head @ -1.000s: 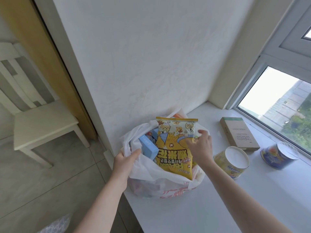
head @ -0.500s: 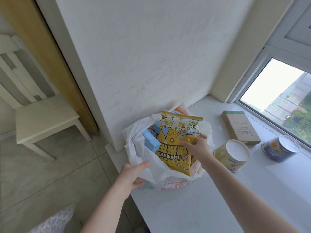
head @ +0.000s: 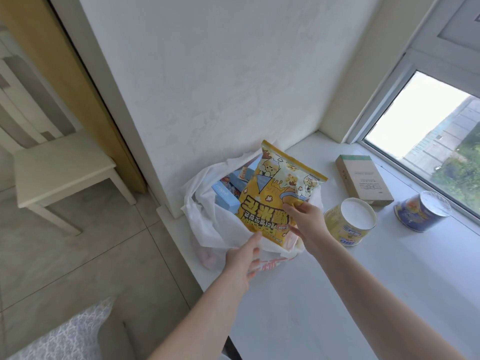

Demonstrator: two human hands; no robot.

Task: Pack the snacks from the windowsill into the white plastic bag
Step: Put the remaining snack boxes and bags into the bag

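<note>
Compared with the frame half a second earlier, the left hand point(head: 240, 258) has moved from the near left edge of the white plastic bag point(head: 207, 229) to the bag's front, where its straight, relaxed fingers now reach the lower corner of the yellow plastic popcorn packet with cartoon print point(head: 275, 201); whether the hand presses the bag film there cannot be told. The right hand point(head: 305, 220) remains on the packet's right edge, thumb and curled fingers pinching the foil at about mid-height, and the packet has tilted slightly, its top now leaning further toward the right. The packet stands nearly upright in the open mouth of the bag, its long axis running from the lower end near the person up to the sealed top edge, which points away toward the white wall point(head: 220, 87); its printed face is turned toward the camera with the lettering upside down. Light blue cardboard boxes point(head: 226, 198) lie inside the bag behind and left of the packet. The bag sits at the left end of the white windowsill point(head: 337, 294). On the sill to the right lie a yellow cylindrical tub with a white lid point(head: 350, 222), a flat brown cardboard box point(head: 363, 180) and a dark blue cylindrical tub point(head: 420, 211), each apart from the bag
</note>
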